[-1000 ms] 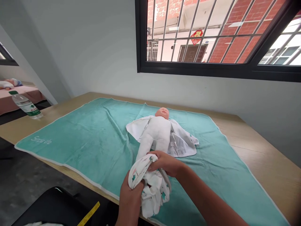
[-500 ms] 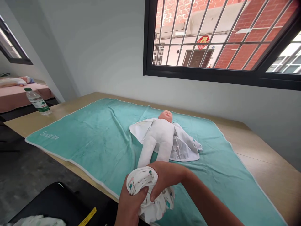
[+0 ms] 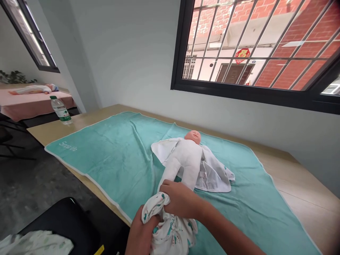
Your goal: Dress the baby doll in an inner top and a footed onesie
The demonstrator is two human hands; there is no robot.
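Note:
A baby doll (image 3: 186, 159) with a white cloth body lies face up on an opened white garment (image 3: 212, 173), on a teal blanket (image 3: 114, 156). At the doll's feet I hold a bunched white patterned cloth (image 3: 167, 230). My left hand (image 3: 140, 237) grips the cloth from below. From above, my right hand (image 3: 177, 198) clasps the same bundle with fingers curled round it, close to the doll's legs.
The blanket covers a wooden table (image 3: 300, 191) against a grey wall below a barred window (image 3: 260, 49). A water bottle (image 3: 60, 110) stands at the table's far left corner. A black chair (image 3: 61, 223) with another patterned cloth (image 3: 34, 242) is at lower left.
Both hands kept bunching the patterned cloth, which is now gathered lower and tighter at the doll's feet. The view has swung left, so the doll and bottle sit further right.

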